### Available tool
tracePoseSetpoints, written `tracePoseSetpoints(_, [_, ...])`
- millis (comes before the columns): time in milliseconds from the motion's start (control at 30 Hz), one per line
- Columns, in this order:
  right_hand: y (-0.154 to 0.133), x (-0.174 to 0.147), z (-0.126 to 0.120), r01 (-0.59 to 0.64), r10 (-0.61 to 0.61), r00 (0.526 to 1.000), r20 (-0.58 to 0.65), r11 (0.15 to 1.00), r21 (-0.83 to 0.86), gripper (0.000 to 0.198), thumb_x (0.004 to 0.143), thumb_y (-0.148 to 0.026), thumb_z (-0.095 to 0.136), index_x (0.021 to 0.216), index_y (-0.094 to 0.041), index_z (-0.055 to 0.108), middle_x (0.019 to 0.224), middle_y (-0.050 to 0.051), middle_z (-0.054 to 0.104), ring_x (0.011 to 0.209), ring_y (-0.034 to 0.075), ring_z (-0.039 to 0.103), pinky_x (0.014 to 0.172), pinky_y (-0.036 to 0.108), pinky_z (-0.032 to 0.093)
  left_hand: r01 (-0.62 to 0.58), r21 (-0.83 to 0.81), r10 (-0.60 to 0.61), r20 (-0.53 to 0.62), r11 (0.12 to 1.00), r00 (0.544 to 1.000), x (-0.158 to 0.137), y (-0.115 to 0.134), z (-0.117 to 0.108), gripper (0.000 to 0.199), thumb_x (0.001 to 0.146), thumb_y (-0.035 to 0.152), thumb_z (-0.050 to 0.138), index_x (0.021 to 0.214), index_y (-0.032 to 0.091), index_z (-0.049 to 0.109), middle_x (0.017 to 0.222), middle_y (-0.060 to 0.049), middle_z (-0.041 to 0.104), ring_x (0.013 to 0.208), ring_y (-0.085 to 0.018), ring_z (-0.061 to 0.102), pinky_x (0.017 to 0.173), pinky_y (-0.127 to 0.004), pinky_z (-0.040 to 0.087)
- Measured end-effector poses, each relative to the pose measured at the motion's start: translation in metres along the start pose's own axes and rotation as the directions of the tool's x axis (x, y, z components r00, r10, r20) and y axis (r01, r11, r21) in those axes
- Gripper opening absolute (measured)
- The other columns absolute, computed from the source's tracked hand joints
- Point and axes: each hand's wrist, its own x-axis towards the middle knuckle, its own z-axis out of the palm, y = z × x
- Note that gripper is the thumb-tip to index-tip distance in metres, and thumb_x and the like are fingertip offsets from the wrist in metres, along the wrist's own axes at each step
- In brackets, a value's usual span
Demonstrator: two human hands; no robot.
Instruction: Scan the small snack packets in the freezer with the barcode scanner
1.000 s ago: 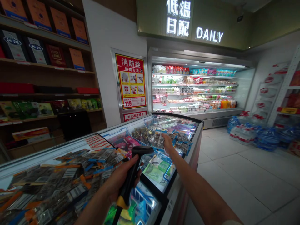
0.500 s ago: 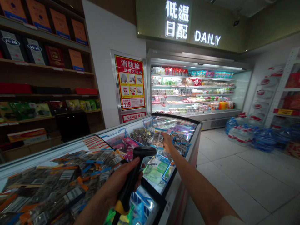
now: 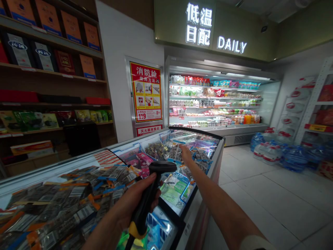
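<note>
Over the freezer (image 3: 212, 171), a black scanner (image 3: 148, 194) in the left hand (image 3: 132, 198).

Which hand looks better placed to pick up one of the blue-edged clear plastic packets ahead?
Probably the right hand: it reaches out to the blue-edged clear plastic packets, whereas the left hand is wrapped around a black handheld scanner with yellow trim.

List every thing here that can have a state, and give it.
Scanner: held tilted, head uppermost
Left hand: closed around the scanner
Right hand: extended, grip unclear
Foreground packets: loosely heaped
Chest freezer: stocked, open or shut unclear
Display fridge: lit, stocked
Sign: lit
Water bottles: standing upright
</note>
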Motion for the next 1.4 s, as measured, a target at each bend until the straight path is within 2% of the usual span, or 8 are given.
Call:
tracePoseSetpoints(467, [0.024, -0.014, 0.046, -0.113, 0.138, 0.973, 0.183, 0.984, -0.14, 0.02, 0.067, -0.029, 0.052, 0.08, -0.015, 0.058, 0.072, 0.005, 0.061, 0.068, 0.017, 0.056, 0.061, 0.027, 0.042, -0.262, 0.029, 0.263, -0.194, 0.965, 0.945, 0.01, -0.006, 0.006, 0.03, 0.066, 0.044, 0.055, 0.066, 0.015, 0.049, 0.05, 0.001, 0.052, 0.037, -0.007, 0.046, 0.036, -0.017, 0.035])
tracePoseSetpoints(633, [0.005, -0.042, 0.025, -0.11, 0.125, 0.979, 0.158, 0.988, -0.105, 0.032, 0.068, -0.032, 0.052, 0.093, -0.013, 0.057, 0.107, 0.013, 0.055, 0.106, 0.027, 0.044, 0.083, 0.036, 0.035, -0.352, 0.06, 0.357, -0.188, 0.934, 0.915, 0.028, -0.018, 0.005, 0.026, 0.067, 0.041, 0.052, 0.069, 0.015, 0.049, 0.05, 0.001, 0.052, 0.041, -0.009, 0.048, 0.04, -0.019, 0.038])
tracePoseSetpoints(733, [-0.017, -0.084, 0.006, -0.137, 0.124, 0.95, 0.287, 0.99, 0.026, 0.042, 0.076, -0.047, 0.036, 0.087, -0.014, 0.06, 0.094, 0.011, 0.061, 0.087, 0.022, 0.055, 0.074, 0.034, 0.041, -0.395, 0.116, 0.41, -0.174, 0.911, 0.895, 0.047, -0.032, 0.01, 0.024, 0.069, 0.03, 0.049, 0.088, 0.017, 0.05, 0.055, 0.002, 0.054, 0.048, -0.011, 0.051, 0.048, -0.022, 0.041])
tracePoseSetpoints(833, [-0.039, -0.126, -0.006, -0.414, 0.1, 0.828, 0.552, 0.773, 0.481, 0.047, 0.072, -0.054, 0.039, 0.09, -0.015, 0.059, 0.084, 0.008, 0.063, 0.077, 0.019, 0.058, 0.067, 0.031, 0.044, -0.48, 0.28, 0.529, -0.135, 0.832, 0.838, 0.062, -0.046, 0.022, 0.04, 0.068, 0.024, 0.05, 0.107, 0.018, 0.045, 0.077, -0.002, 0.06, 0.071, -0.014, 0.057, 0.067, -0.025, 0.042])
tracePoseSetpoints(967, [-0.056, -0.148, -0.018, -0.504, 0.227, 0.857, 0.463, 0.555, 0.662, 0.031, 0.066, -0.042, 0.056, 0.081, -0.014, 0.058, 0.073, 0.004, 0.063, 0.07, 0.016, 0.059, 0.064, 0.026, 0.045, -0.561, 0.5, 0.566, 0.16, 0.66, 0.808, 0.069, -0.047, 0.03, 0.05, 0.07, 0.031, 0.051, 0.117, 0.02, 0.04, 0.089, -0.004, 0.061, 0.079, -0.016, 0.056, 0.07, -0.027, 0.042])
tracePoseSetpoints(1100, [-0.058, -0.144, -0.038, -0.553, 0.401, 0.831, 0.387, 0.507, 0.661, 0.032, 0.067, -0.045, 0.054, 0.084, -0.018, 0.052, 0.066, 0.002, 0.062, 0.057, 0.015, 0.058, 0.05, 0.026, 0.046, -0.389, 0.865, 0.522, 0.183, 0.317, 0.833, 0.083, -0.026, 0.007, 0.037, 0.078, 0.037, 0.032, 0.095, 0.015, 0.058, 0.084, -0.009, 0.062, 0.075, -0.019, 0.057, 0.068, -0.031, 0.041])
tracePoseSetpoints(1200, [-0.055, -0.142, -0.056, -0.537, 0.452, 0.835, 0.313, 0.551, 0.639, 0.031, 0.066, -0.045, 0.055, 0.083, -0.019, 0.049, 0.06, 0.0, 0.06, 0.046, 0.011, 0.053, 0.04, 0.023, 0.042, -0.027, 0.999, 0.559, 0.044, -0.038, 0.828, 0.107, -0.019, -0.019, 0.037, 0.076, 0.033, 0.037, 0.103, 0.015, 0.054, 0.099, -0.014, 0.058, 0.093, -0.026, 0.053, 0.077, -0.036, 0.037])
tracePoseSetpoints(1400, [-0.042, -0.135, -0.08, -0.511, 0.452, 0.854, 0.258, 0.634, 0.58, 0.031, 0.065, -0.044, 0.056, 0.08, -0.017, 0.05, 0.056, -0.002, 0.055, 0.041, 0.008, 0.048, 0.035, 0.02, 0.039, 0.264, 0.955, 0.498, -0.166, -0.133, 0.851, 0.172, -0.036, -0.027, 0.055, 0.071, 0.043, 0.038, 0.12, 0.018, 0.039, 0.122, -0.018, 0.041, 0.112, -0.033, 0.037, 0.085, -0.049, 0.029])
